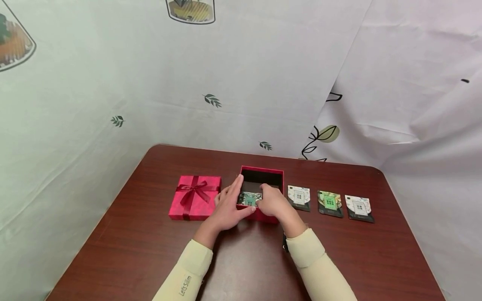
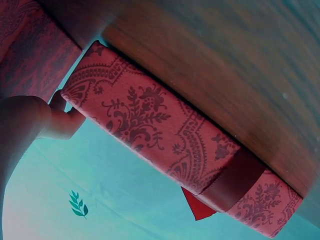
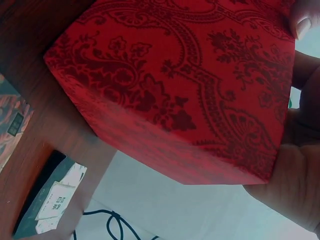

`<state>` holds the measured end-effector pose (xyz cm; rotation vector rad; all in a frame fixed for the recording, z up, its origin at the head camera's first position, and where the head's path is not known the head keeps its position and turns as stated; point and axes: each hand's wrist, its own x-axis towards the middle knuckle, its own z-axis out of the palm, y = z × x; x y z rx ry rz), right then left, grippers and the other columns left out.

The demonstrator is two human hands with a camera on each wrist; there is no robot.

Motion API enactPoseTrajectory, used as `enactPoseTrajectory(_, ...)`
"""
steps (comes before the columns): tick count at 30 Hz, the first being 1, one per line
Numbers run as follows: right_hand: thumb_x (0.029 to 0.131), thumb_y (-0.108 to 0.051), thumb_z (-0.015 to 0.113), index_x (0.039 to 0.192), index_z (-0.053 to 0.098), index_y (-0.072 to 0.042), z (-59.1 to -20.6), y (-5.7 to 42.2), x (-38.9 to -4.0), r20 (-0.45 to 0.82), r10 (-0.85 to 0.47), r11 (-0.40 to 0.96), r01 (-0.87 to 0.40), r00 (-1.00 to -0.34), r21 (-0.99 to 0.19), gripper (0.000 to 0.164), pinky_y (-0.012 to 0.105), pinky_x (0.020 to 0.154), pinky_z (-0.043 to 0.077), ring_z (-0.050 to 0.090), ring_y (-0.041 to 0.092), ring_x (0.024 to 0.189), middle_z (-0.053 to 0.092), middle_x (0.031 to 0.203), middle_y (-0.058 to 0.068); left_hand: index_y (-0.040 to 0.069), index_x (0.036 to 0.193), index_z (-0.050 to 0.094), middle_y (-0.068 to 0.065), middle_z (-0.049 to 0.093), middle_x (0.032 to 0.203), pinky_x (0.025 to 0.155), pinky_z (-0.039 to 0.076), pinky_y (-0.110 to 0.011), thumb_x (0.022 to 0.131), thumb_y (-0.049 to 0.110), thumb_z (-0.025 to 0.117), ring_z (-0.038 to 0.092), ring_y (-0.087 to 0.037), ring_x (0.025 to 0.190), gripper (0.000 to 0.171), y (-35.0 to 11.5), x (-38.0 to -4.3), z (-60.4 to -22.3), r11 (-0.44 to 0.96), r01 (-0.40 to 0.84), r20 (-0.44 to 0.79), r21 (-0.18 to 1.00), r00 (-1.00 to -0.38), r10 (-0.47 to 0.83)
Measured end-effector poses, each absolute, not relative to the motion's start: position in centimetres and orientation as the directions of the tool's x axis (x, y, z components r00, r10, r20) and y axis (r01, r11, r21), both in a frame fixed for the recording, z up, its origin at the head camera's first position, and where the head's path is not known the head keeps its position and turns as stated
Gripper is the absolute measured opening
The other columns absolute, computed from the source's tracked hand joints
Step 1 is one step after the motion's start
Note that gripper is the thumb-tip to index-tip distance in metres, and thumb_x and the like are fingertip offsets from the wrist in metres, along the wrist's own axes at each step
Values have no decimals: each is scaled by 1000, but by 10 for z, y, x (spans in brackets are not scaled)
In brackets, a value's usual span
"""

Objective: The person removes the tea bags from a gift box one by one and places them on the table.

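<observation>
Left grip (image 1: 229, 209), fingers straight, touches a dark-flowered red box (image 3: 170, 75); right grip's (image 1: 273, 202) closure I cannot tell

The head camera is looking forward and down at the table (image 1: 128, 246) from farther off. The left wrist camera, tilted and close, is facing the lid (image 2: 175, 135); the right one, likewise tilted, is closely facing the box (image 3: 175, 90), which all three are showing.

Brown table (image 1: 128, 234) carries red box (image 1: 265, 216), ribboned lid (image 1: 208, 205) and packets (image 1: 329, 203).
</observation>
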<state>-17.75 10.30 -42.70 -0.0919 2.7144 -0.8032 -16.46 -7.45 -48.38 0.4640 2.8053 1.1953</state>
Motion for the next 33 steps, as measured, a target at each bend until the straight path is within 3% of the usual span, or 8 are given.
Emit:
enactPoseTrajectory(7, 92, -15, 70, 143, 49, 2, -430, 101, -182, -296, -167, 843, 20, -941, -538, 58, 51, 97, 46, 57, 30, 117, 58, 134, 19, 29, 162, 8, 16, 8, 165, 106, 12, -62, 82, 51, 75, 23, -30, 142, 106, -75, -163, -483, 648, 263, 74, 715, -950, 304)
enactPoseTrajectory(22, 88, -10, 70, 141, 51, 2, -436, 101, -193, -353, -208, 835, 23, -912, -550, 58, 52, 97, 45, 57, 30, 105, 59, 130, 19, 27, 162, 10, 15, 8, 165, 106, 13, -62, 82, 52, 75, 23, -31, 141, 107, -75, -163, -481, 647, 269, 81, 713, -949, 305)
enactPoseTrajectory(33, 87, -9, 70, 140, 51, 2, -435, 101, -193, -357, -231, 808, 26, -905, -589, 58, 50, 94, 47, 57, 29, 106, 59, 128, 18, 26, 162, 9, 15, 6, 165, 106, 13, -61, 83, 53, 73, 24, -32, 141, 105, -74, -163, -482, 663, 267, 74, 700, -950, 304)
